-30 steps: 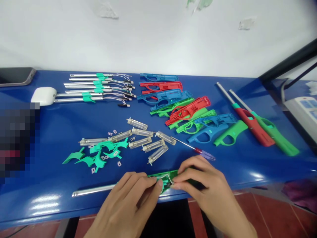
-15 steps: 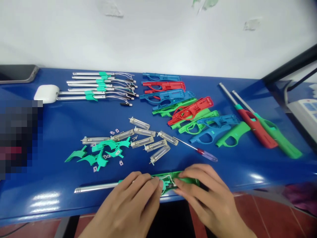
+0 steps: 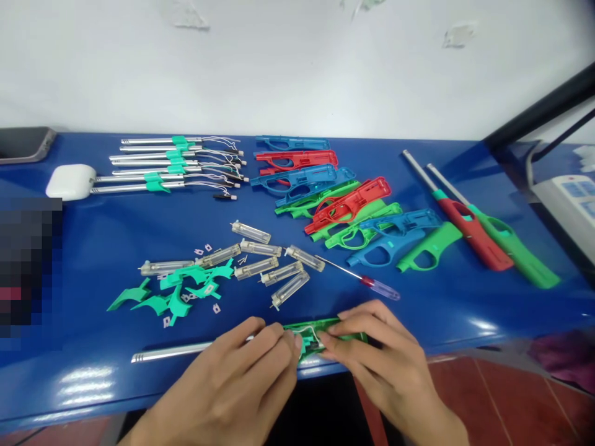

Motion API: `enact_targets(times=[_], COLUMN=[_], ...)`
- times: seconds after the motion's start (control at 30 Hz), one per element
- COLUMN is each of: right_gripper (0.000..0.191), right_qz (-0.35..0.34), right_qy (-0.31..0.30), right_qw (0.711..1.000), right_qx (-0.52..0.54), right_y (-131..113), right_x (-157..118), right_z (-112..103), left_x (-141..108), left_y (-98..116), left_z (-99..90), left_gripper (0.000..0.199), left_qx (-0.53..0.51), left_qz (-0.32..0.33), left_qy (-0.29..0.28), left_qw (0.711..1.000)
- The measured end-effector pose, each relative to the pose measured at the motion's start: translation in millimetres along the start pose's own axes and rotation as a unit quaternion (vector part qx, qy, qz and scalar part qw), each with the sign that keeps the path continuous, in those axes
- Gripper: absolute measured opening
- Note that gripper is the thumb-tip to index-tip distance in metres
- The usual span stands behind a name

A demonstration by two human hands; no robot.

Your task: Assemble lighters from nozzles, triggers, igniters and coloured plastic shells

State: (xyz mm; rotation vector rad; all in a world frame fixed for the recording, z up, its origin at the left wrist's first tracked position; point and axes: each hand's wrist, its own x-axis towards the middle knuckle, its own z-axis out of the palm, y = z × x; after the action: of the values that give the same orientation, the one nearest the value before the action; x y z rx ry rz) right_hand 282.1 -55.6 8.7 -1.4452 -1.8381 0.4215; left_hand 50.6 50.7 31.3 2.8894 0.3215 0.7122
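- Bracing from one side, the left hand (image 3: 242,371) had its thumb and fingers bunched over the green handle half (image 3: 318,323), tips drawn together beside the teal trigger (image 3: 305,343); the fingers hid much of that end.
- The right hand (image 3: 385,353) looked to be pinching the small dark plug (image 3: 316,347) between thumb and forefinger; its tips covered part of the plug.
- The handle half lay hollow side up between and under both hands, at the near edge of the blue table (image 3: 93,248); the white wire (image 3: 310,328) looped between the fingertips, and the metal tube (image 3: 171,353) stuck out past the left hand.
- Steady left-hand pressure seemed wise, so that the handle did not rock; a pinch on the plug's body looked safer than a tug on the wire; the loop seemed best kept low, off the trigger and the rim.
- Ahead of the left hand lay loose teal triggers (image 3: 179,303); between the hands, farther off, clear fuel tanks (image 3: 290,289); just beyond the right hand, a screwdriver (image 3: 381,289); well past it, to its right, two whole lighters (image 3: 511,248).
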Motion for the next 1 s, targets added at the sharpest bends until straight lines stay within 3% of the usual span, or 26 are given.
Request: enact_targets(times=[0.27, 0.5, 0.7, 0.9, 1.0], right_gripper=[0.017, 0.018, 0.031, 0.038, 0.038], right_qz=[0.010, 0.006, -0.004, -0.025, -0.033], right_qy=[0.009, 0.010, 0.022, -0.025, -0.046], right_qw=[1.000, 1.000, 1.000, 0.996, 0.993], right_qx=[0.011, 0.001, -0.018, -0.083, -0.102], right_y=[0, 2, -4, -12, -15], right_x=[-2, -3, -8, -2, 5], right_z=[3, 3, 1, 7, 11], left_x=[-10, -33, -55, -59, -57], left_y=[3, 21, 11, 10, 13], left_z=[2.9, 16.7, 2.0, 0.6, 5.0], left_gripper=[0.049, 0.044, 0.051, 0.033, 0.037], left_qx=[0.014, -0.026, -0.005, -0.032, -0.042], left_qz=[-0.014, -0.109, -0.139, -0.201, -0.216], left_qy=[-0.021, -0.017, -0.024, 0.014, 0.015], left_qw=[1.000, 0.994, 0.990, 0.979, 0.975])
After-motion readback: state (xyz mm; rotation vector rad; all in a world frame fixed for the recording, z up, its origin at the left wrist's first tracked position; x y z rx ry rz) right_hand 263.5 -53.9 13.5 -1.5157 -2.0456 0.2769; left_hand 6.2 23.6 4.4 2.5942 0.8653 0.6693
